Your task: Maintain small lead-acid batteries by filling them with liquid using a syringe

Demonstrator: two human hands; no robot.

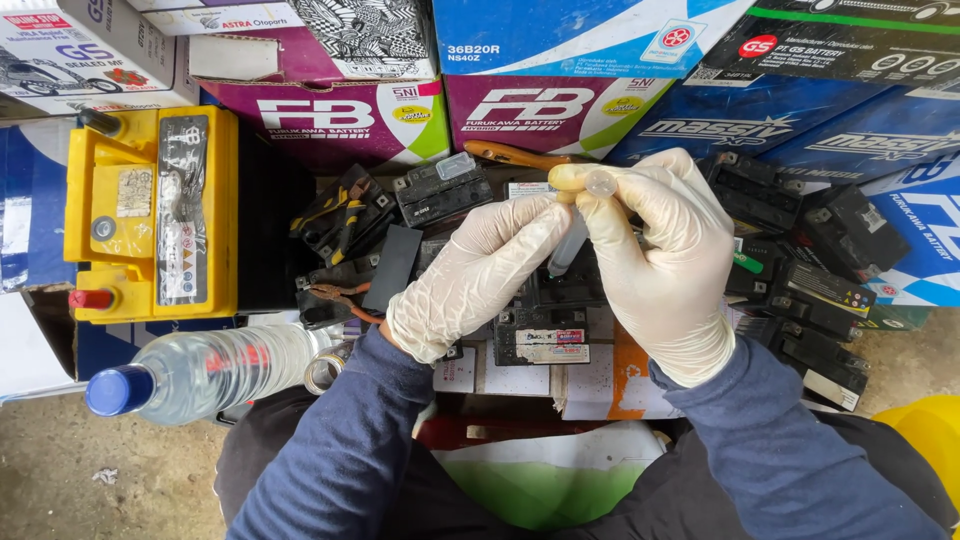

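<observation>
Between our two gloved hands, above a heap of small black batteries, we hold a clear syringe. Our right hand wraps its grip around the upper end, thumb and forefinger pinched on the rounded top near the plunger, so the grip is narrow and closed on the syringe. Our left hand comes in from the other side, fingertips closed on the barrel just under the right grip, steadying it; that grip too is narrow and holds the syringe. The tool points down and slightly left, its tip hidden behind the left fingers, so we cannot tell what it touches. We judge that the two-handed hold keeps the thin barrel from wobbling, and the white gloves suit work around battery fluid.

Left of our left grip lies a pair of pliers with reddish handles, and beyond it stands a large yellow battery. Below and left of that grip, a clear plastic bottle with a blue cap lies on its side, close at hand. Behind both grips, stacked battery cartons form a wall, and an orange-handled tool rests just above the right grip.
</observation>
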